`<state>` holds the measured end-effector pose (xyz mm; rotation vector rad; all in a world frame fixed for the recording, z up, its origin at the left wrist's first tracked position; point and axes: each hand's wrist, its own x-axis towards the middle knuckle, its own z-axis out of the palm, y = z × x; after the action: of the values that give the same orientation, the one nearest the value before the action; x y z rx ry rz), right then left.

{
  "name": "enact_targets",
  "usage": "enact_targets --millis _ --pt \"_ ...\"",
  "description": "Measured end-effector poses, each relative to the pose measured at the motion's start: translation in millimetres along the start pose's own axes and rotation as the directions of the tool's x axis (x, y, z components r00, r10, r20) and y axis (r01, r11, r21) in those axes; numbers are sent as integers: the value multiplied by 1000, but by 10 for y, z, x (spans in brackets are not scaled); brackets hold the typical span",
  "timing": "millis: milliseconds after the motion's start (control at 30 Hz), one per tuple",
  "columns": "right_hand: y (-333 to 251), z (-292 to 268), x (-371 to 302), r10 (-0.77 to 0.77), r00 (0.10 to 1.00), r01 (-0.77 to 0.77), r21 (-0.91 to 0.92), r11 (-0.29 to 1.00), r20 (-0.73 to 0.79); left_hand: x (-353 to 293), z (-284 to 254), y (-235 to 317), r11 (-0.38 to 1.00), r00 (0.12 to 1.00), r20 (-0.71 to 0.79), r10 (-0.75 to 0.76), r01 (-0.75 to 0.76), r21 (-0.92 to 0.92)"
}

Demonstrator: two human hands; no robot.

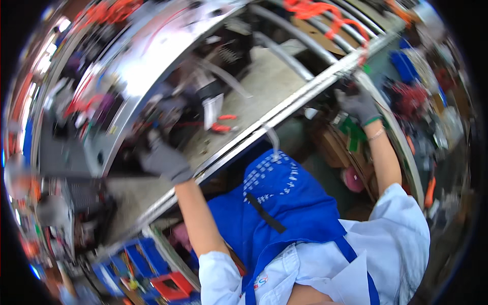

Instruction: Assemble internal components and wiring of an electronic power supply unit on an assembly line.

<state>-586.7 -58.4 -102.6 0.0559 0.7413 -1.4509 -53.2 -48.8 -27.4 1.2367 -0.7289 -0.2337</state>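
My left hand (165,158), in a grey glove, reaches in at the lower edge of a large shiny metal housing (137,76). Its fingers blur into dark parts and wires there, so I cannot tell what they touch. At the bench's right end, my right hand (360,105), also gloved, is curled by the metal frame (325,76). Something dark lies at its fingertips, too blurred to name. An orange coiled hose (351,24) hangs down close above this hand. Between the hands, red-handled pliers (223,125) lie on the bench top (269,71).
Metal rollers (287,58) continue the bench at the upper right. Cardboard boxes (330,147) stand below its edge. Blue bins (140,259) and a red tray (172,286) sit at the lower left. Another person (76,292) is partly visible there.
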Motion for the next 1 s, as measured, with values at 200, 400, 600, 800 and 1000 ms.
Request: enact_targets --millis 200,400,600,800,1000 --pt "-767 -513 858 137 985 -108 235 966 -108 -85 205 28 957 996 -71 -58 35 -287" --pt "-332 100 99 208 970 -239 334 912 127 -106 142 198 883 980 -18 -197 170 -437" --pt "292 1096 -1766 181 952 -221 142 965 248 -96 251 71 841 976 -4 -218 186 -507" --pt "846 1322 -1900 376 797 -250 -309 918 472 -107 294 86 843 984 -84 -159 91 -530" --pt "1708 1773 -2035 621 714 -33 -870 492 324 -112 209 36 877 983 -69 -168 117 -465"
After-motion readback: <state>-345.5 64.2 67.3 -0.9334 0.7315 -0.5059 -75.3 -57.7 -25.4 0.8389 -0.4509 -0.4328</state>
